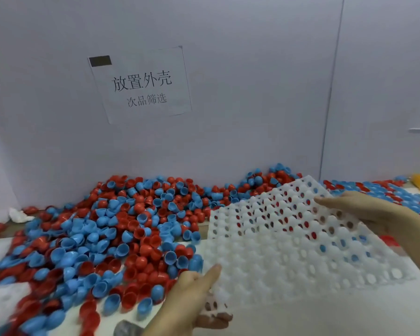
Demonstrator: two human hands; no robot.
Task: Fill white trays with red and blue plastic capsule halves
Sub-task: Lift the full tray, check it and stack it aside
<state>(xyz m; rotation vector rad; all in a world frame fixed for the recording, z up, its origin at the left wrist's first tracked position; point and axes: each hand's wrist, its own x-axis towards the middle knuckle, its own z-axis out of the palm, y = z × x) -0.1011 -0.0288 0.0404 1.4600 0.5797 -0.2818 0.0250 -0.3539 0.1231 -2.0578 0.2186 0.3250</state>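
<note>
White tray point(289, 258), empty and perforated, held tilted above table point(301, 318), near corner pinched by left hand point(192, 294), thumb on top, far edge gripped by right hand point(364, 212). Beyond, loose heap of red and blue capsule halves point(121, 226) piled against white wall point(228, 93) under paper sign point(141, 86). Risk: flexible tray sagging or sweeping nearby halves off the table edge if lowered carelessly.
</note>
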